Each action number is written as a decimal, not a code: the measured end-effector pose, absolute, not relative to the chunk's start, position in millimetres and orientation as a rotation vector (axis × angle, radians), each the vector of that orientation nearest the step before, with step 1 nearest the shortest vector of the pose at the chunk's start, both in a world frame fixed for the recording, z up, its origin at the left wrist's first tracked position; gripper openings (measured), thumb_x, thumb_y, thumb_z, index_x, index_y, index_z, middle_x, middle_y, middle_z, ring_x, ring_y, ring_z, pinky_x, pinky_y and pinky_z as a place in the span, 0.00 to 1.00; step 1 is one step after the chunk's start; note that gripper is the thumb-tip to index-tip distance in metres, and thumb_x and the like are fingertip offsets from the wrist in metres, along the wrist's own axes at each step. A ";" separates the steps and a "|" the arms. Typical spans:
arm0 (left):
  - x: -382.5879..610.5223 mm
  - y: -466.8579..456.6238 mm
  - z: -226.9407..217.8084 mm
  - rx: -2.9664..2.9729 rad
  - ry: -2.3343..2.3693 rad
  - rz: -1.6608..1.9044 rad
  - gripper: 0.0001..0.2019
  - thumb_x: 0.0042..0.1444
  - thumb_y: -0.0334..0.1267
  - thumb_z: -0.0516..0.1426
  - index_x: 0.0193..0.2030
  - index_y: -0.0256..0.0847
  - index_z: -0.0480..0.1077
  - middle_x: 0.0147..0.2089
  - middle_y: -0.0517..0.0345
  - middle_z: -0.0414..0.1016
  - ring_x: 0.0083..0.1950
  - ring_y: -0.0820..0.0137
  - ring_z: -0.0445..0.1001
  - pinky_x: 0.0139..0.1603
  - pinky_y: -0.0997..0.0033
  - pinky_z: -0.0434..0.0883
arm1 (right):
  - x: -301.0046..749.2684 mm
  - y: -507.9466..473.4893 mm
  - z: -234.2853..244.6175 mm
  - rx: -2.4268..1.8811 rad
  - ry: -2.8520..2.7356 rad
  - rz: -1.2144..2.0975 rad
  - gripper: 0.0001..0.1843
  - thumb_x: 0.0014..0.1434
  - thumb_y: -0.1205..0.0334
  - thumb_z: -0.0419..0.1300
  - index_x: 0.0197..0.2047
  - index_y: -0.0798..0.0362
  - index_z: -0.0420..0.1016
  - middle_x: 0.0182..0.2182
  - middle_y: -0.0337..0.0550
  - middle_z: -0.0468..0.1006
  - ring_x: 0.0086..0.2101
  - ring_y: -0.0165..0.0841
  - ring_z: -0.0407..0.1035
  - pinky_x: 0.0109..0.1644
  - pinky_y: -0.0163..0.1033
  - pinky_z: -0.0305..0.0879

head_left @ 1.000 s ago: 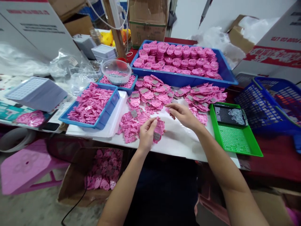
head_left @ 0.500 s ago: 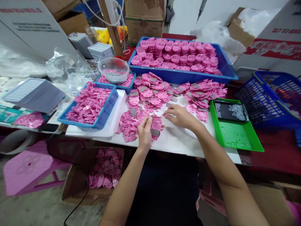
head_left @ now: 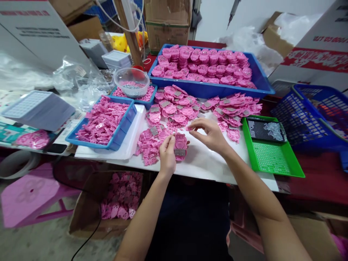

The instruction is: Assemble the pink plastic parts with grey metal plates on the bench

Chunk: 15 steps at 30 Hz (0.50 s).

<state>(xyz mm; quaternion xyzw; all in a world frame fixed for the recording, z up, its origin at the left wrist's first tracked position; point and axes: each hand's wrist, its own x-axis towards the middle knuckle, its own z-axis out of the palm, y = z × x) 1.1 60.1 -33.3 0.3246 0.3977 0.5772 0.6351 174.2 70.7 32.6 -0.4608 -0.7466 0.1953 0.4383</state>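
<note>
My left hand (head_left: 166, 154) grips a pink plastic casing (head_left: 180, 146) with a grey metal plate on it, held just above the white board (head_left: 206, 163). My right hand (head_left: 208, 133) hovers just right of that casing, thumb and fingers pinched together; what they hold is too small to make out. Loose pink casings (head_left: 176, 107) with grey plates lie heaped right behind both hands, and a pile of small pink parts (head_left: 149, 145) sits left of my left hand.
A big blue tray (head_left: 212, 90) of stacked pink casings stands at the back. A blue tray (head_left: 121, 130) of small pink parts is on the left, a green tray (head_left: 272, 159) on the right, a blue basket (head_left: 307, 119) beyond it. A cardboard box (head_left: 87, 217) of pink pieces is on the floor.
My right hand has drawn in from the heap and lifted slightly, closer to the casing. My left hand has stayed put, holding the casing.
</note>
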 end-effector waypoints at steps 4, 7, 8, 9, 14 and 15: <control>1.4 62.7 -39.3 0.768 0.920 1.360 0.17 0.59 0.51 0.63 0.45 0.39 0.78 0.47 0.53 0.82 0.51 0.66 0.79 0.55 0.69 0.74 | 155.7 62.7 25.5 -1.050 -2.005 0.281 0.08 0.68 0.62 0.60 0.47 0.48 0.80 0.44 0.49 0.79 0.45 0.39 0.75 0.50 0.47 0.75; 1.6 62.5 -39.8 0.758 0.905 1.358 0.16 0.59 0.50 0.63 0.46 0.40 0.79 0.49 0.53 0.82 0.52 0.67 0.79 0.56 0.70 0.73 | 151.4 61.1 17.0 -1.041 -2.055 0.187 0.09 0.69 0.64 0.59 0.48 0.48 0.79 0.44 0.50 0.78 0.45 0.40 0.75 0.49 0.48 0.76; 1.6 62.3 -39.7 0.762 0.909 1.362 0.16 0.60 0.50 0.63 0.46 0.40 0.79 0.49 0.53 0.82 0.52 0.67 0.79 0.56 0.70 0.73 | 151.4 61.1 15.2 -1.036 -2.057 0.183 0.09 0.69 0.64 0.59 0.48 0.48 0.79 0.44 0.50 0.78 0.45 0.39 0.75 0.49 0.48 0.76; 1.6 62.0 -39.7 0.771 0.912 1.364 0.16 0.60 0.50 0.63 0.46 0.40 0.79 0.49 0.53 0.82 0.52 0.67 0.79 0.56 0.70 0.73 | 151.8 61.1 14.0 -1.032 -2.056 0.187 0.09 0.69 0.64 0.58 0.49 0.48 0.79 0.44 0.50 0.77 0.45 0.39 0.75 0.49 0.47 0.77; 1.4 60.7 -39.0 0.817 0.921 1.365 0.17 0.61 0.51 0.62 0.47 0.40 0.78 0.48 0.53 0.81 0.51 0.67 0.78 0.55 0.71 0.72 | 151.8 59.6 11.9 -1.027 -2.073 0.149 0.09 0.68 0.65 0.58 0.49 0.49 0.77 0.45 0.51 0.78 0.46 0.40 0.75 0.49 0.48 0.77; 1.4 60.2 -38.3 0.826 0.929 1.370 0.17 0.61 0.51 0.62 0.46 0.39 0.78 0.48 0.54 0.81 0.51 0.68 0.78 0.55 0.72 0.72 | 151.2 58.8 11.2 -1.031 -2.071 0.130 0.10 0.68 0.65 0.58 0.50 0.50 0.77 0.45 0.52 0.77 0.46 0.40 0.75 0.49 0.48 0.77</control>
